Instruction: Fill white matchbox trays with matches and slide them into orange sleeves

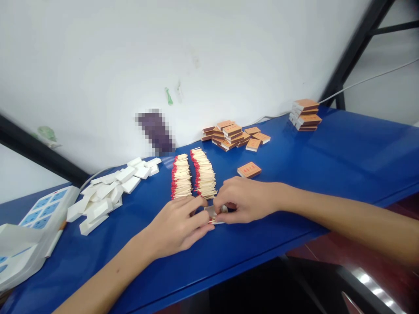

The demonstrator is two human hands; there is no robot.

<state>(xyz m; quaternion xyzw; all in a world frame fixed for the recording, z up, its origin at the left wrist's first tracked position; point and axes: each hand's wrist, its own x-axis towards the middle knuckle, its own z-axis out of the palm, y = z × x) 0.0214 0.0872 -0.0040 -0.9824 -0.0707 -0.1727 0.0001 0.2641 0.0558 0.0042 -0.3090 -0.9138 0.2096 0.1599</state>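
Observation:
A small white matchbox tray lies at the table's front, between my two hands, with a few match ends showing in it. My left hand grips the tray's left side, fingers bent and thumb along the near edge. From the right, my right hand pinches the tray's other end; its fingers hide part of the contents. Just beyond my fingers lie two long rows of red-tipped matches, a left row and a right row. One closed orange matchbox lies behind my right hand.
White empty trays are heaped at the left, beside a white power strip. Orange matchboxes form a loose pile by the wall, and a neat stack stands farther right. The blue table's front edge runs below my wrists.

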